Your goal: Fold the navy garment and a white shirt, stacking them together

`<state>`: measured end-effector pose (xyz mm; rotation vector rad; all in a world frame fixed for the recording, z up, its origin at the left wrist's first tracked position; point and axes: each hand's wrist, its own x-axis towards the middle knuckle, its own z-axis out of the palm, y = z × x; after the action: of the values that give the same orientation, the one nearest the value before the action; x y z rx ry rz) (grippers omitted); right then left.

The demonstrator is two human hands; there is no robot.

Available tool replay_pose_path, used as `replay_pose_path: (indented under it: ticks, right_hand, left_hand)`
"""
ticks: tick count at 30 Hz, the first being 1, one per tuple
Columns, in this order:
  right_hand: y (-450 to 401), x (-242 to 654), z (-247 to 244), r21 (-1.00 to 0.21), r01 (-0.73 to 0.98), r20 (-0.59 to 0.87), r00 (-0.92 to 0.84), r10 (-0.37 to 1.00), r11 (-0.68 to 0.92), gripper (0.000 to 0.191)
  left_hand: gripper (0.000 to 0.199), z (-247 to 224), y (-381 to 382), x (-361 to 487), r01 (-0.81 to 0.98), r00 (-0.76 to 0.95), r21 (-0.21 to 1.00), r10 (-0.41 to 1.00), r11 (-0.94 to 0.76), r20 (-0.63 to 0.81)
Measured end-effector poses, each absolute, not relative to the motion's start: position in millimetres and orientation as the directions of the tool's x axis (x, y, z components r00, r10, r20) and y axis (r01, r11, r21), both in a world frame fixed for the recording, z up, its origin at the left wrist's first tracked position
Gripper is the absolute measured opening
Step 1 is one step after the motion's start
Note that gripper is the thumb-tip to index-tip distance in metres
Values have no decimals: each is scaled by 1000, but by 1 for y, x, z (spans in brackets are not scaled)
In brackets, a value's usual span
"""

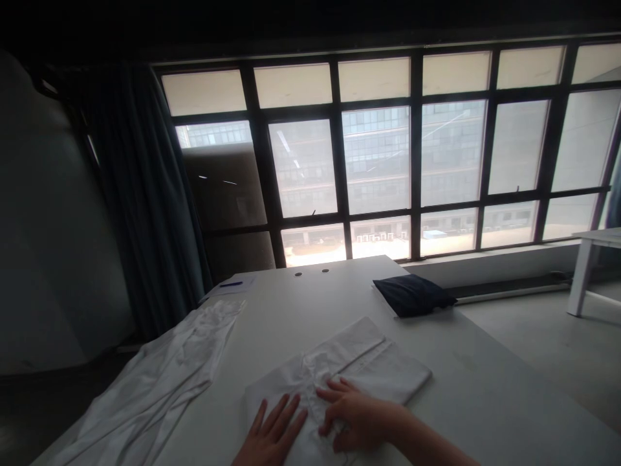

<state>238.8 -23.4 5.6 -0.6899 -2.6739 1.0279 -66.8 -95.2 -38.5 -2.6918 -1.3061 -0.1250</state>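
Observation:
A folded white garment (363, 346) lies in front of me on the white table, with a wrinkled, gathered strip running down its middle. My left hand (276, 427) rests flat on its near left part, fingers spread. Just right of it, my right hand (356, 414) touches the wrinkled strip with its fingers apart and partly bent. Some fabric under both palms is hidden.
Another white garment (169, 362) is spread loosely along the left side of the table (301, 304). A folded dark cloth item (414, 294) lies near the right edge. At the far left corner are paper and a pen (231, 283). Windows stand beyond.

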Motion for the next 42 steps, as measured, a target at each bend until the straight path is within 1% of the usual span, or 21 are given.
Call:
replay_pose_path:
  ticks: [3,6,10,12,14,16,17,19,21,24,27,31,35,38,39,40,41,42]
  right_hand:
    - [-26,238,11,-643,392,-28,-870,492,658,42]
    - [-31,237,18,-600,417,-61,-875,481,683,42]
    - [-41,235,29,-490,480,-100,-860,500,728,44]
    - [-48,232,36,-437,476,-67,-863,500,763,39]
    - [-54,227,40,-442,414,47,-875,481,796,37]
    - [-58,221,37,-477,375,164,-851,500,795,50]
    - [-59,219,33,-490,383,188,-831,524,783,61]
    - [-59,215,20,-492,427,170,-808,564,759,76]
    - [-57,214,6,-475,449,132,-814,566,757,80]
    - [-54,215,-9,-457,440,136,-824,550,773,80]
    - [-52,220,-11,-440,435,139,-832,538,786,82]
    - [-47,229,-5,-438,422,101,-854,510,794,89]
    - [-33,239,2,-486,406,-13,-889,458,774,99]
    - [-21,249,5,-486,451,-86,-877,472,749,110]
    - [-18,253,6,-485,464,-101,-872,479,742,114]
    - [-15,258,8,-487,473,-112,-868,484,735,117]
    - [-12,262,10,-494,479,-119,-864,489,726,121]
    - [-11,266,13,-503,486,-123,-859,498,715,124]
  left_hand:
    - [104,-47,-91,-76,805,593,-91,791,-586,152]
    - [107,-47,-90,-82,838,546,-65,828,-542,124]
    - [107,-36,-96,-79,840,542,-44,835,-541,94]
    - [104,-34,-99,-72,835,551,-42,829,-549,101]
    - [97,-38,-100,-65,828,561,-52,822,-558,97]
    - [87,-48,-98,-58,819,573,-73,814,-569,96]
    - [85,-53,-97,-56,816,578,-84,810,-572,101]
    - [85,-62,-94,-53,823,569,-95,813,-561,122]
    - [90,-65,-93,-54,834,552,-88,824,-545,132]
    - [95,-59,-93,-60,828,561,-48,820,-559,114]
    - [94,-56,-90,-69,817,576,-12,815,-576,62]
    - [93,-65,-87,-85,844,537,-13,844,-537,18]
    - [105,-64,-93,-100,889,459,-21,888,-458,33]
    - [120,-50,-97,-108,886,464,4,885,-464,42]
    - [122,-45,-97,-111,880,474,16,879,-475,48]
    - [118,-41,-97,-114,880,473,25,879,-475,64]
    - [109,-38,-96,-117,888,455,31,886,-459,94]
    - [96,-36,-94,-120,902,421,38,897,-429,136]
